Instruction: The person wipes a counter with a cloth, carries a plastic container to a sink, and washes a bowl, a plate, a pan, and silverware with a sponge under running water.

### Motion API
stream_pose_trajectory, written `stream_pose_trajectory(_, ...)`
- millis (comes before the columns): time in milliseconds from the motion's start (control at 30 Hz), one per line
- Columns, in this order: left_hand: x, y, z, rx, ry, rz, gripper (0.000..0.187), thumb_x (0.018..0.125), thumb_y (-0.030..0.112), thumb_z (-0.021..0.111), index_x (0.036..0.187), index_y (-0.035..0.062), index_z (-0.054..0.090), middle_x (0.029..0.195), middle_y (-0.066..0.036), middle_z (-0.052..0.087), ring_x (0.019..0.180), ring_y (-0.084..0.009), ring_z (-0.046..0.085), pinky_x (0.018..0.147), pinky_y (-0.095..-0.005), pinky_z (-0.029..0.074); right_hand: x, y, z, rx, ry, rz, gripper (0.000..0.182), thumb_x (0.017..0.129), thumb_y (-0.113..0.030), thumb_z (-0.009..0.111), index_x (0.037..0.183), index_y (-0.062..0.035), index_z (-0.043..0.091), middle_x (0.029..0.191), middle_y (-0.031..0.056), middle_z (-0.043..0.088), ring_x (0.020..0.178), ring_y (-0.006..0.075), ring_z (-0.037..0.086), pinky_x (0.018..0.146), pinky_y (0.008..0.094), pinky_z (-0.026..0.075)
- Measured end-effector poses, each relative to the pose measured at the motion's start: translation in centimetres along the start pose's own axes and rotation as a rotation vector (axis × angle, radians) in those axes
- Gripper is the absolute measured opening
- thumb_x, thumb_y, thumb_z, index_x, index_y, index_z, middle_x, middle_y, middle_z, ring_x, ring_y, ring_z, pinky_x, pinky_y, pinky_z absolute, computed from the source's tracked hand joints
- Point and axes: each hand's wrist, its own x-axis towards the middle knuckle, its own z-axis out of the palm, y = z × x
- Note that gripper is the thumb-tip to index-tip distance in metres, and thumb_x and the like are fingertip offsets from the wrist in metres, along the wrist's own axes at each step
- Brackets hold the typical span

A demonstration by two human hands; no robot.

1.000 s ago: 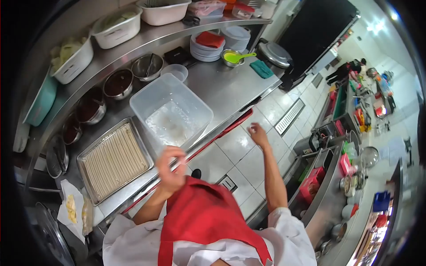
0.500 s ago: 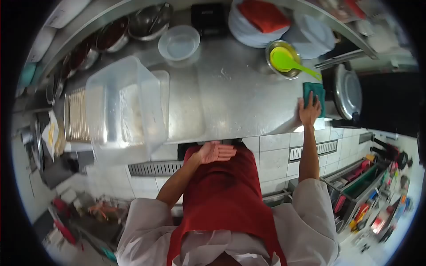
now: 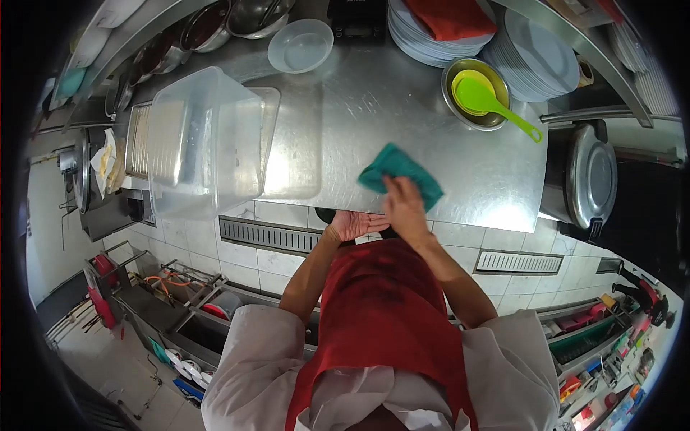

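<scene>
My right hand (image 3: 406, 208) presses on a folded green cloth (image 3: 395, 167) that lies on the steel table (image 3: 359, 129) near its front edge. The fingers bear on the cloth's near side, and part of it spreads beyond them. Just below the table's edge, my left hand (image 3: 353, 225) is held palm up with its fingers stretched toward the right wrist; nothing lies in it. Left of the hands, a large clear plastic container (image 3: 237, 154) stands over the table's front edge. A green ladle (image 3: 496, 104) rests in a steel bowl (image 3: 492, 123) with a yellow bowl inside.
At the back stand a translucent bowl (image 3: 300, 47), a black scale (image 3: 357, 30) and stacks of plates (image 3: 543, 54), one topped by a red cloth (image 3: 453, 16). A lidded pot (image 3: 595, 176) is off the right end. Overhead, a shelf edge (image 3: 600, 68) curves round.
My right hand has brought the green cloth from the table's right end to the middle of the front edge, close to my left hand. The left hand stays palm up.
</scene>
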Motion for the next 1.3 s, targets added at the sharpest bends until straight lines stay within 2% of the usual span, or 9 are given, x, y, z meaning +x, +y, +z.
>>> stream_pose_trajectory(133,-0.2,-0.1,-2.8,-0.305,0.152,0.117,0.059,0.095,0.05,0.032,0.131,0.0033,0.043,0.127,-0.014,0.053,0.115,-0.0271,0.053,0.1,-0.0423,0.043,-1.3,-3.6,1.4,0.16,-0.152,-0.056,0.036,0.076,-0.007,0.058,0.111,-0.001,0.058,0.097,0.0121,0.051,0.092,0.0286,0.054,0.081,0.0374,0.047)
stream_pose_trajectory(333,-1.6,-0.4,-4.5,0.029,0.002,0.141,0.05,0.096,0.042,0.039,0.126,0.0031,0.047,0.121,-0.013,0.057,0.103,-0.0244,0.06,0.091,-0.0399,0.05,-2.4,-5.6,0.3,0.414,-0.388,0.092,0.031,0.083,-0.007,0.055,0.114,0.0,0.056,0.1,0.0162,0.051,0.089,0.0337,0.055,0.079,0.0382,0.046)
stream_pose_trajectory(467,-0.6,0.7,-0.8,-0.085,-0.153,-0.038,0.07,0.094,0.057,0.027,0.134,0.0016,0.038,0.131,-0.022,0.047,0.119,-0.0321,0.05,0.103,-0.0437,0.039,1.1,-4.5,-2.6,0.413,0.014,0.193,0.03,0.084,-0.011,0.057,0.111,0.0026,0.056,0.095,0.019,0.054,0.087,0.0363,0.056,0.077,0.0405,0.046)
stream_pose_trajectory(600,-0.9,1.2,1.8,0.001,0.0,-0.07,0.079,0.093,0.06,0.017,0.143,-0.0015,0.018,0.138,-0.035,0.03,0.13,-0.0429,0.033,0.107,-0.0453,0.032,9.9,-4.6,-9.4,0.047,0.273,0.22,0.034,0.078,-0.007,0.063,0.11,0.0044,0.056,0.091,0.019,0.054,0.09,0.0345,0.055,0.079,0.0412,0.045)
stream_pose_trajectory(800,-1.3,0.9,1.4,-0.047,0.012,-0.024,0.076,0.094,0.056,0.019,0.142,-0.0032,0.02,0.137,-0.033,0.032,0.129,-0.0422,0.034,0.107,-0.0454,0.032,17.1,4.3,-2.0,-0.719,0.199,-0.109,0.045,0.073,0.0,0.061,0.118,-0.0005,0.053,0.1,0.0179,0.046,0.108,0.0346,0.046,0.09,0.0405,0.041)
stream_pose_trajectory(1000,-1.8,1.0,0.4,-0.078,0.005,-0.042,0.075,0.094,0.056,0.022,0.141,-0.0028,0.023,0.138,-0.034,0.03,0.129,-0.0438,0.033,0.106,-0.0469,0.033,14.8,1.9,0.5,-0.307,0.233,0.013,0.044,0.072,0.002,0.057,0.116,-0.0043,0.053,0.114,0.0236,0.05,0.106,0.0397,0.051,0.088,0.045,0.043)
stream_pose_trajectory(1200,-1.7,1.4,-2.2,0.103,0.08,0.022,0.073,0.094,0.057,0.02,0.134,-0.0016,0.037,0.135,-0.028,0.04,0.125,-0.0381,0.043,0.105,-0.0449,0.036,2.6,-8.0,0.4,0.23,-0.457,0.125,0.044,0.072,0.005,0.057,0.115,-0.0011,0.056,0.111,0.0233,0.06,0.109,0.0375,0.055,0.096,0.0397,0.041)
stream_pose_trajectory(1267,-2.0,0.9,-4.7,-0.372,-0.358,0.015,0.071,0.094,0.057,0.02,0.13,-0.0011,0.042,0.13,-0.027,0.046,0.12,-0.0374,0.048,0.103,-0.0456,0.038,2.7,-8.6,-0.5,0.359,-0.49,0.308,0.042,0.074,0.001,0.057,0.117,-0.0006,0.055,0.11,0.0232,0.06,0.108,0.0362,0.057,0.095,0.0373,0.042)
stream_pose_trajectory(1300,-2.6,1.1,-2.3,-0.502,-0.2,0.019,0.076,0.093,0.059,0.02,0.133,-0.0023,0.039,0.13,-0.029,0.045,0.12,-0.0389,0.047,0.102,-0.0452,0.04,3.4,-7.7,-0.8,0.318,-0.379,0.26,0.041,0.076,-0.001,0.057,0.117,-0.0005,0.055,0.108,0.023,0.061,0.106,0.0356,0.058,0.094,0.037,0.042)
